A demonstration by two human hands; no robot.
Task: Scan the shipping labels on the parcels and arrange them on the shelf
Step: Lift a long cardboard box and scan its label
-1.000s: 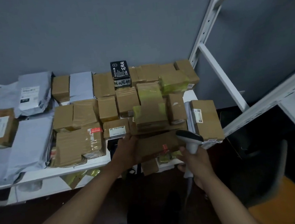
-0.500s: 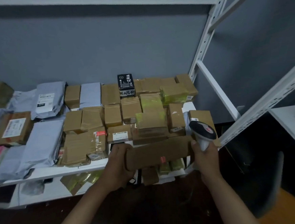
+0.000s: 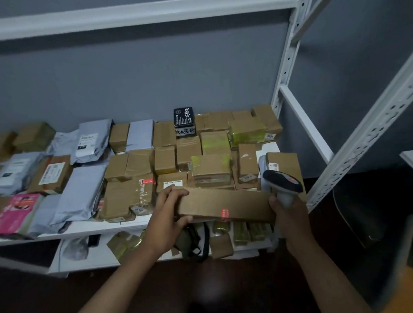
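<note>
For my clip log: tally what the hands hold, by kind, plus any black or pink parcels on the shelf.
Long brown box, gripped by the left hand: 1
Barcode scanner, gripped by the right hand: 1
Black box: 1
Pink parcel: 1
Total: 4

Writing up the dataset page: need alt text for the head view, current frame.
A left hand grips one end of a long brown cardboard parcel while the right hand holds a barcode scanner at its other end. Behind them, a white metal shelf is packed with brown boxes and grey mailer bags.
</note>
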